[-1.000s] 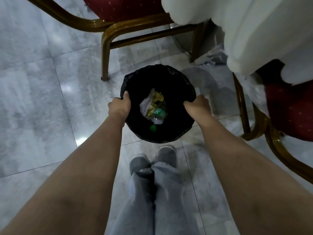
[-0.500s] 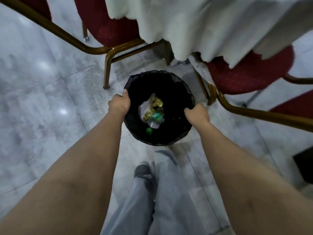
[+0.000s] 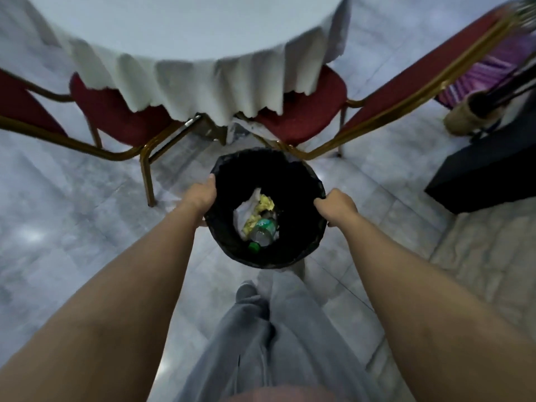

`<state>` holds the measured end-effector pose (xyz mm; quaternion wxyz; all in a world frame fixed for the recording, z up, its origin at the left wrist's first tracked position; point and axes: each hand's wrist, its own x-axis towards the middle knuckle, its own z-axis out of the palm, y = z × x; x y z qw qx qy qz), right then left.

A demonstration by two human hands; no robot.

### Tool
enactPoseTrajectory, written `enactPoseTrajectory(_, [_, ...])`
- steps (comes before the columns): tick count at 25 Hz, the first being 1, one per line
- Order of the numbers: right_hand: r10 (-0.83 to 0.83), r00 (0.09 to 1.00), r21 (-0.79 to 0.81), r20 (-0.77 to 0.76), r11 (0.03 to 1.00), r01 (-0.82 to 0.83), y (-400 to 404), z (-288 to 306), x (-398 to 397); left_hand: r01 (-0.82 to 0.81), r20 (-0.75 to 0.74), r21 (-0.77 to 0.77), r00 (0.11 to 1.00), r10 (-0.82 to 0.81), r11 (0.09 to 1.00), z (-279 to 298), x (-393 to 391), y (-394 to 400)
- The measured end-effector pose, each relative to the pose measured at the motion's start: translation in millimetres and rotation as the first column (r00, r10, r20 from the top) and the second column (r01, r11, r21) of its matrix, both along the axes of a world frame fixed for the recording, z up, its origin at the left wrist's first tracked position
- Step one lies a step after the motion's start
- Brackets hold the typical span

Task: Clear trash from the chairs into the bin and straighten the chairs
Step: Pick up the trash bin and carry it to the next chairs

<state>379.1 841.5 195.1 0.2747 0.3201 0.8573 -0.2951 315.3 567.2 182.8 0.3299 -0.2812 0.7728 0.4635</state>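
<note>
While both hands grip the bin [image 3: 301, 242] by its rim, the step in hand looks like carrying it along the ring of chairs. The left hand [image 3: 201, 194] holds the left side of the rim, its fingers [image 3: 211, 179] curled over the black liner; the right hand [image 3: 336, 205] holds the right side, its fingers clamped on the rim in the same way. The bin hangs above the tiled floor [image 3: 72, 221], in front of the person's grey trouser legs and just short of the two red chairs [image 3: 116, 111] tucked under the near edge of the table [image 3: 185, 27]. Inside lie a clear plastic bottle [image 3: 262, 230] with a green cap, some yellow wrappers [image 3: 261, 206] and white paper.

To do this well, I would keep the rim level so nothing spills, and keep the liner pinned under the fingers on both sides, since a loose liner could slip into the bin. The bin should go down on the floor close beside the next chair that needs clearing, clear of the gold legs, so both hands come free. The right-hand chair [image 3: 307, 108] sits askew to the table, and something pale shows at its front edge under the tablecloth [image 3: 220, 91]; whether that is trash or cloth I cannot tell.
</note>
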Motion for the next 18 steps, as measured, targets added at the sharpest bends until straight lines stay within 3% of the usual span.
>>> enactPoseTrajectory(7, [-0.234,0.971,-0.145,0.056,0.96,0.24,74,38,50,0.261,0.049,0.033,0.964,-0.263,0.965,47,-3,88])
enactPoseTrajectory(11, [-0.377,0.925,-0.17,0.055,0.909,0.381,126,43,79,0.341,0.012,0.041,0.94,-0.342,0.939,47,2,154])
enactPoseTrajectory(18, [-0.487,0.872,-0.156,0.055,0.858,0.489,266,52,112,0.465,0.015,0.095,0.883,-0.468,0.88,56,8,311])
